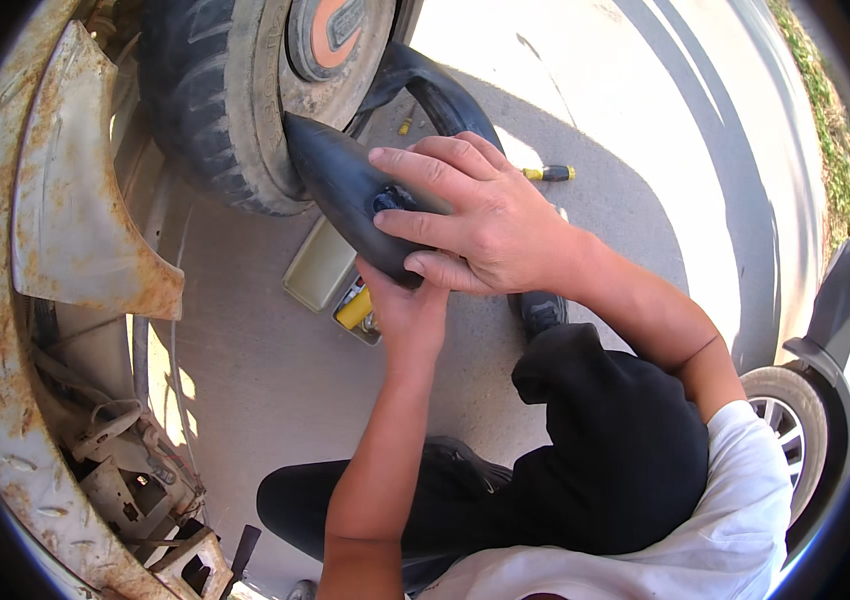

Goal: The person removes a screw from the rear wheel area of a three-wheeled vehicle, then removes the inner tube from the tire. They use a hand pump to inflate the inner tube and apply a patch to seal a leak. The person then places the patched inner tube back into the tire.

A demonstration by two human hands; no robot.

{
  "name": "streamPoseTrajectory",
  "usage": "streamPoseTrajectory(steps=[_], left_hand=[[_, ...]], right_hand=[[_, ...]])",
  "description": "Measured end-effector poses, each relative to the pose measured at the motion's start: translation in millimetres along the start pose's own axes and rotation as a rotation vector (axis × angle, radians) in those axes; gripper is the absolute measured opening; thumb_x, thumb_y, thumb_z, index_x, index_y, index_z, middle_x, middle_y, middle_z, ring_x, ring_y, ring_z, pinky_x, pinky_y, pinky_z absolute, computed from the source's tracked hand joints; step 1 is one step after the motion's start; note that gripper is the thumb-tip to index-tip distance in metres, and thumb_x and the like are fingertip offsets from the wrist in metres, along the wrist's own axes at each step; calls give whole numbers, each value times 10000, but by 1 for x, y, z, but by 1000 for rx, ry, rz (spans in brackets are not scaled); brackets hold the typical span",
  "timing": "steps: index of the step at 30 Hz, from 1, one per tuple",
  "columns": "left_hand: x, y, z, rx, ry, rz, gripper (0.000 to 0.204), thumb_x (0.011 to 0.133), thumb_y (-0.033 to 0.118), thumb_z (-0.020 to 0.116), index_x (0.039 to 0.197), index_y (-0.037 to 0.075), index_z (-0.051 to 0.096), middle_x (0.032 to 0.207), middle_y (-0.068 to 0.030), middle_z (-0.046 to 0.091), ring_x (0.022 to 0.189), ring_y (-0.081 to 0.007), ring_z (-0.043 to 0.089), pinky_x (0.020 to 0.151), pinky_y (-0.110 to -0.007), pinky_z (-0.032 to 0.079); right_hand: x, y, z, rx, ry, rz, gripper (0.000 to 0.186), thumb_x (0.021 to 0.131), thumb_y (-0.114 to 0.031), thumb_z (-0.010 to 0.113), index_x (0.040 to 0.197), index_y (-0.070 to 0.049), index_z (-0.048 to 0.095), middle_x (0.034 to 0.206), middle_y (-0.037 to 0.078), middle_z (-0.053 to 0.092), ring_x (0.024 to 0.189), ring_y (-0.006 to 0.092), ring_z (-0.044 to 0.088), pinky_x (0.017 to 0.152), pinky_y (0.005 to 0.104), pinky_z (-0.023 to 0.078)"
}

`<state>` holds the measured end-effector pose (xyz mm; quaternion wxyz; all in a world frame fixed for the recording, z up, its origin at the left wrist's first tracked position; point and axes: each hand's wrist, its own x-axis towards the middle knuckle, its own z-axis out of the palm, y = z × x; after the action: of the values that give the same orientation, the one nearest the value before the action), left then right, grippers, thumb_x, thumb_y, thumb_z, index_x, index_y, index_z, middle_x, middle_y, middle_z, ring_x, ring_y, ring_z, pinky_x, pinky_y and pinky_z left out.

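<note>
A black rubber inner tube (pixel 337 178) comes out from beside the big treaded tire (pixel 207 110) and bends toward me. Underneath it, my left hand (pixel 403 305) grips its near end, with most of the fingers hidden behind the rubber. My right hand (pixel 490 215) lies over the top and right side of the same part, fingers somewhat spread and pressed on it. Between those fingers shows a small dark, shiny spot (pixel 391 197) on the tube; whether it is a patch I cannot tell. Another loop of the tube (pixel 455 105) hangs behind my right hand.
Below the tube, an open pale toolbox (pixel 317 268) holds a yellow item (pixel 354 310). A yellow-and-black screwdriver handle (pixel 551 173) lies on the concrete beyond my right hand. Rusty vehicle bodywork (pixel 95 190) lines the left side; another vehicle's wheel (pixel 783 430) stands at the right.
</note>
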<state>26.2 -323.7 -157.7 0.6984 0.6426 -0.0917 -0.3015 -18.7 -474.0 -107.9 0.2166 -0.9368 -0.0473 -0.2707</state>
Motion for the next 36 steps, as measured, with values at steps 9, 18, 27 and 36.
streamPoseTrajectory(steps=[9,18,27,36], left_hand=[[-1,-2,1,-8,24,-17,846,839,243,822,1421,-38,276,1378,-188,448,1246,-246,492,1040,-364,437],[0,0,2,-39,31,-64,855,850,206,812,1444,-37,247,1403,-193,431,1268,-250,482,1051,-364,432],[0,-1,4,-110,40,-40,805,846,161,807,1412,-37,269,1375,-185,446,1233,-241,508,1047,-352,436],[-2,-13,3,-118,81,-1,815,794,159,829,1398,-6,307,1330,-167,497,1178,-230,548,983,-355,478]], right_hand=[[-2,5,-1,-13,-4,47,381,740,-278,739,1089,-125,716,1393,124,524,1163,323,526,960,447,428],[-10,14,-1,4,7,64,381,771,-287,722,1106,-104,713,1386,137,529,1173,339,521,971,463,434],[-17,13,-5,39,-26,38,387,773,-302,713,1103,-100,708,1367,139,540,1148,336,536,959,461,444],[2,17,-5,66,-120,-110,402,727,-289,751,1081,-104,705,1405,142,504,1139,343,533,952,468,439]])
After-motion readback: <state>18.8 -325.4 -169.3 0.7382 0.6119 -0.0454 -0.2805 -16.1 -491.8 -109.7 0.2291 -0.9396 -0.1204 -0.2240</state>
